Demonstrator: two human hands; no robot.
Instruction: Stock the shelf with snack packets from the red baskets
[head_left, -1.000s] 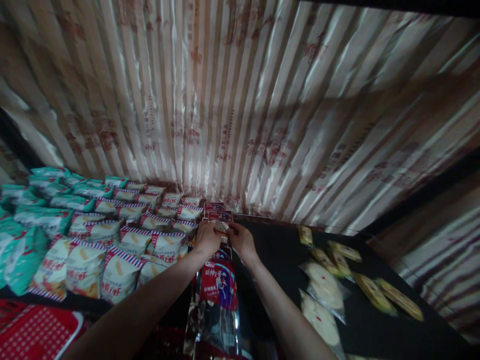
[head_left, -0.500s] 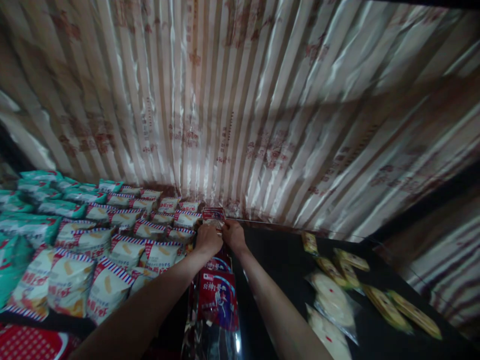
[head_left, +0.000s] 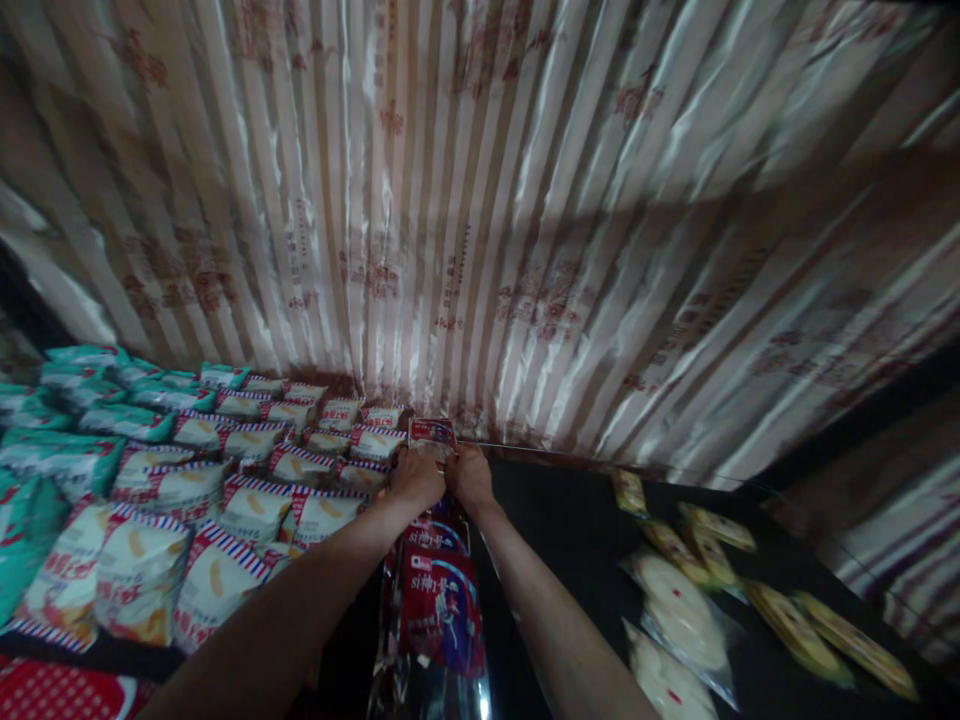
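Red packet (head_left: 431, 433) stands at back of dark shelf (head_left: 570, 520), right against striped cloth (head_left: 480, 200). Left hand (head_left: 417, 478) and right hand (head_left: 469, 477) side by side, both closed on its bottom edge, likely to hold it straight. It heads row of red packets (head_left: 439, 600), each lapped on next so fronts show, beside white bags (head_left: 225, 500)

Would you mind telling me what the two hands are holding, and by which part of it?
Both the left hand and the right hand grip a small red snack packet by its lower edge.
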